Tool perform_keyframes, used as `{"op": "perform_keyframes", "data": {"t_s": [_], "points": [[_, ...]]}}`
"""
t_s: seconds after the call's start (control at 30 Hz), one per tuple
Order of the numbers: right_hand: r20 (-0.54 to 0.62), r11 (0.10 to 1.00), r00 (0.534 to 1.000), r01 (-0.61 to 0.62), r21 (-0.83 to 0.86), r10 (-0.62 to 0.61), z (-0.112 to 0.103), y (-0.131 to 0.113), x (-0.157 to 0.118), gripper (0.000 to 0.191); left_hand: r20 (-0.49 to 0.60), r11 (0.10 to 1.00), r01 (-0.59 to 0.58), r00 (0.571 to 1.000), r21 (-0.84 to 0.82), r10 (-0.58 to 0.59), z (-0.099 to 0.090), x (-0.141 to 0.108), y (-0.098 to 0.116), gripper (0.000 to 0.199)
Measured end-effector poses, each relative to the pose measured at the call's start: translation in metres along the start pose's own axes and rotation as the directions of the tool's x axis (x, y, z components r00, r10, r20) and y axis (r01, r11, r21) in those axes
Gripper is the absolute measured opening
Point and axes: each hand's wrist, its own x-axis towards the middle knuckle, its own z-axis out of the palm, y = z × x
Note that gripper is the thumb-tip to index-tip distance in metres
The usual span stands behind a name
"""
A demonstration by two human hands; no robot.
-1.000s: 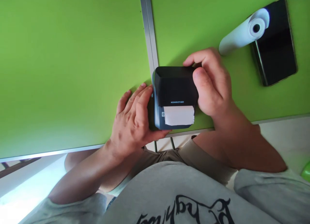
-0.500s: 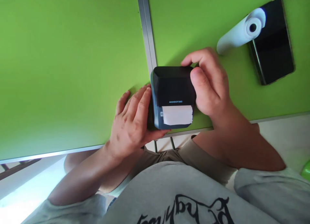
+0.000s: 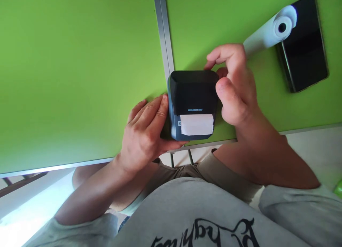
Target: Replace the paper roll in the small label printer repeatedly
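Observation:
A black and dark blue label printer (image 3: 195, 92) stands near the table's front edge, beside the metal seam. White paper (image 3: 197, 124) sticks out of its front slot. My left hand (image 3: 146, 133) grips the printer's left side, fingertips on the side and thumb along the front bottom edge. My right hand (image 3: 236, 86) is at the printer's right side with fingers curled and apart, thumb near the upper right corner. One fingertip is close to the back edge; whether it touches cannot be made out. Nothing shows between the right thumb and fingers.
A white paper roll (image 3: 267, 35) lies at the upper right of the green table (image 3: 80, 61), its end over a black tablet-like device (image 3: 306, 47). A metal strip (image 3: 163, 29) runs across the table. My lap is below the front edge.
My right hand has loosened from the printer's right side and shifted up and right, its thumb lifted off the top. My left hand stays on the printer. The view has shifted slightly.

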Motion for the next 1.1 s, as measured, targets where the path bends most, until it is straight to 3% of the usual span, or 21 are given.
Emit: {"op": "perform_keyframes", "data": {"t_s": [0.3, 0.5, 0.63, 0.73, 0.87, 1.1], "points": [[0.089, 0.999, 0.995, 0.033, 0.040, -0.037, -0.003, -0.001, 0.002, 0.046, -0.006, 1.000, 0.017, 1.000, -0.011, -0.017, 0.004, 0.000, 0.002, 0.101], [0.209, 1.000, 0.978, 0.021, 0.022, -0.025, -0.014, 0.001, 0.003, 0.070, -0.023, 0.998, 0.037, 0.999, -0.050, -0.038, 0.005, -0.001, 0.000, 0.100], [0.277, 0.992, 0.955, 0.120, -0.045, -0.103, -0.025, 0.000, 0.004, 0.080, -0.008, 0.999, 0.029, 1.000, -0.043, -0.029, 0.005, 0.000, 0.001, 0.098], [0.244, 0.971, 0.957, 0.197, -0.138, -0.160, -0.031, -0.004, 0.006, 0.074, -0.002, 0.999, 0.033, 0.999, -0.021, -0.033, 0.006, -0.001, 0.001, 0.099], [0.120, 0.953, 0.962, 0.261, -0.155, -0.244, -0.031, -0.015, 0.007, 0.049, -0.016, 1.000, 0.026, 1.000, 0.001, -0.026, 0.008, -0.001, 0.001, 0.098], [-0.145, 0.965, 0.963, 0.201, -0.167, -0.226, -0.016, -0.030, 0.001, 0.014, -0.005, 1.000, 0.023, 1.000, 0.012, -0.023, 0.009, -0.001, 0.002, 0.096]]}}
